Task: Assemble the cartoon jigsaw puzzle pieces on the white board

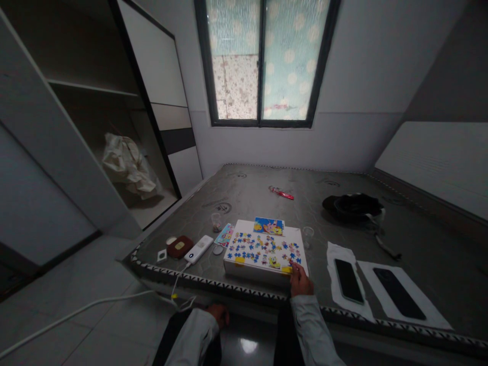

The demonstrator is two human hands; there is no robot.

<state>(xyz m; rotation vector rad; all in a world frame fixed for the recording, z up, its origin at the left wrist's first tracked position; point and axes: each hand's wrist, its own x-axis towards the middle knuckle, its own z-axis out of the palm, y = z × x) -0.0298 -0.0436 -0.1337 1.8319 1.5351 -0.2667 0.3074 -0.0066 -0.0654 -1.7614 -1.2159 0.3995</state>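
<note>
A white box (256, 270) lies flat near the mattress's front edge, with small, mostly blue and yellow jigsaw puzzle pieces (244, 250) spread over its top. My right hand (301, 280) is at the box's front right corner, thumb and fingers pinched on what looks like a puzzle piece (292, 263). Close by, on the box top, is a yellow piece of paper or tape (285, 270). At the back edge of the box lies a colourful cartoon picture card (269, 225). My left hand (218, 314) rests by my left knee, away from the box; its fingers are too dark to make out.
Left of the box are a white power bank (199, 249) with a cable, a brown case (180, 247), a clear cup (216, 222) and a second card (224, 236). To the right are another clear cup (308, 236), two phones on white sheets and a black cap (353, 207).
</note>
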